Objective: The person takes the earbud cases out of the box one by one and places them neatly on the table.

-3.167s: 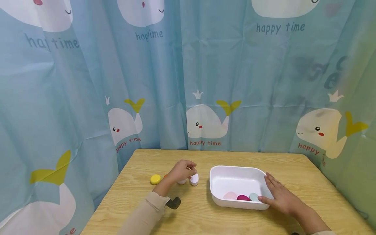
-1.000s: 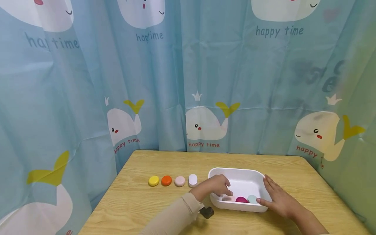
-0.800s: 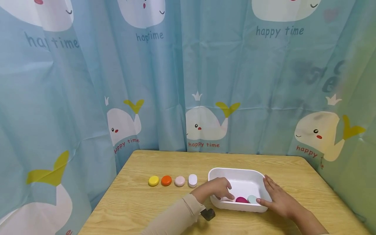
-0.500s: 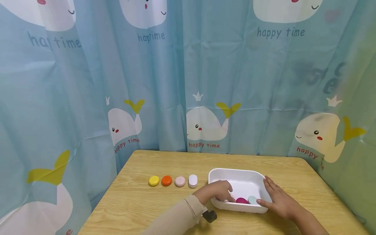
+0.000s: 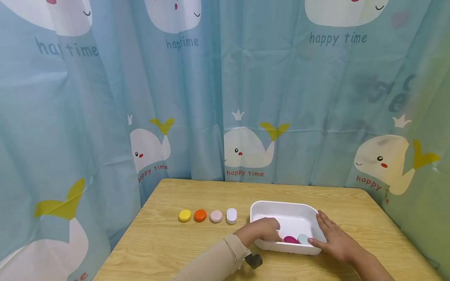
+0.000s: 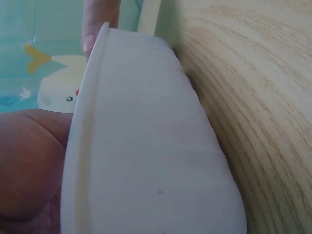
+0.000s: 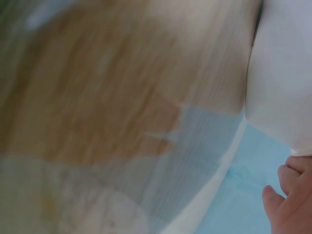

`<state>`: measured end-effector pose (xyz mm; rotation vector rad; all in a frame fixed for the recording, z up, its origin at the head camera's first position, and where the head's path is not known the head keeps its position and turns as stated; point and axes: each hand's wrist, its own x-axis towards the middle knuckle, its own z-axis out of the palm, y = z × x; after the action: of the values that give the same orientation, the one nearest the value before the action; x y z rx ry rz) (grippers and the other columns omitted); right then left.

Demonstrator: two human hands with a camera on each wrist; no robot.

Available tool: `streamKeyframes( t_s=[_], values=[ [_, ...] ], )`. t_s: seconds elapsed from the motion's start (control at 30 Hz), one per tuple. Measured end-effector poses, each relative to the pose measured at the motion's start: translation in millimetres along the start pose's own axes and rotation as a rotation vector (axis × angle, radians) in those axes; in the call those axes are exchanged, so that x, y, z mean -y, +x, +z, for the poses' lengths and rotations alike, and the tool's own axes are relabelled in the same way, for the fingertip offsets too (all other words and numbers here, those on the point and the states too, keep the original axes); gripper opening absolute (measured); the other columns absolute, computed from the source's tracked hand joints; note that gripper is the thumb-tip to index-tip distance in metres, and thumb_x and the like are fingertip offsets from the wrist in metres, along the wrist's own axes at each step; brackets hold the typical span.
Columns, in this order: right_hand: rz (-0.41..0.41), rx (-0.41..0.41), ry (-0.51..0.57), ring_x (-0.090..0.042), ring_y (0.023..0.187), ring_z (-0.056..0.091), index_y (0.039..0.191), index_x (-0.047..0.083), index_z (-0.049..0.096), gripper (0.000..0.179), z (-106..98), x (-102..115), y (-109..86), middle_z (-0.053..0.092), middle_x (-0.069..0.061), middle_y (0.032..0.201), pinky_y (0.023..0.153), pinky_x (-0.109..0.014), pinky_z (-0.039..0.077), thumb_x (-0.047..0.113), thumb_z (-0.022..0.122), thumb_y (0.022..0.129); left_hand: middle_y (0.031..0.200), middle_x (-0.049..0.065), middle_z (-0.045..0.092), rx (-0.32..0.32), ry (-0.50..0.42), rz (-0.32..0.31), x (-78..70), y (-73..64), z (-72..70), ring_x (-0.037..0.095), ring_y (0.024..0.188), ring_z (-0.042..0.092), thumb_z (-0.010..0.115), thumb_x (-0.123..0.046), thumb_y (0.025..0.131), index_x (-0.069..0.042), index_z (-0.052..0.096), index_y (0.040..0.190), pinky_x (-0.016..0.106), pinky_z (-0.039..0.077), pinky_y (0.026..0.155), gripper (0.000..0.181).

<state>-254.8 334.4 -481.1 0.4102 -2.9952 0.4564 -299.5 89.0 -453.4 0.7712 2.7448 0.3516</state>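
Note:
My left hand reaches over the near-left rim of a white oblong plastic tub. Its fingers bend around a pale pink disc, of which only a sliver shows; the fingertips are hidden, so the hold is unclear. Beside it in the tub lie a magenta disc and a pale blue-green disc. My right hand rests against the tub's right end, fingers straight along the outside and thumb at the near rim. In the left wrist view the tub's wall fills the middle.
A row on the wooden table, left of the tub, has a yellow disc, an orange disc, a light pink disc and a white oblong piece. A blue whale-print curtain hangs behind the table.
My left hand has gone from the row beside the white piece into the tub, then sunk slightly, covering most of the pale pink disc. My right hand stays at the tub's end.

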Motion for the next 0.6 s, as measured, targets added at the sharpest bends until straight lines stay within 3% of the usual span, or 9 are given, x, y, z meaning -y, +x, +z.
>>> streamKeyframes(
  t_s=[0.37, 0.6],
  values=[
    [0.016, 0.019, -0.003, -0.042, 0.127, 0.016, 0.138, -0.004, 0.019, 0.092, 0.9, -0.8, 1.5, 0.012, -0.021, 0.144, 0.094, -0.063, 0.018, 0.061, 0.048, 0.080, 0.094, -0.010, 0.061, -0.015, 0.041, 0.024, 2.0, -1.5, -1.5, 0.004, 0.076, 0.049, 0.070, -0.030, 0.074, -0.015, 0.065, 0.103, 0.016, 0.040, 0.071, 0.033],
    [0.007, 0.008, 0.004, -0.043, 0.127, 0.016, 0.138, -0.006, 0.019, 0.092, -0.7, 0.9, 0.7, 0.012, -0.022, 0.144, 0.094, -0.063, 0.018, 0.059, 0.048, 0.080, 0.095, -0.012, 0.060, -0.039, 0.054, 0.007, 3.2, -0.8, -5.5, 0.003, 0.085, 0.051, 0.073, -0.038, 0.071, -0.020, 0.066, 0.101, 0.016, 0.040, 0.075, 0.036]
  ],
)
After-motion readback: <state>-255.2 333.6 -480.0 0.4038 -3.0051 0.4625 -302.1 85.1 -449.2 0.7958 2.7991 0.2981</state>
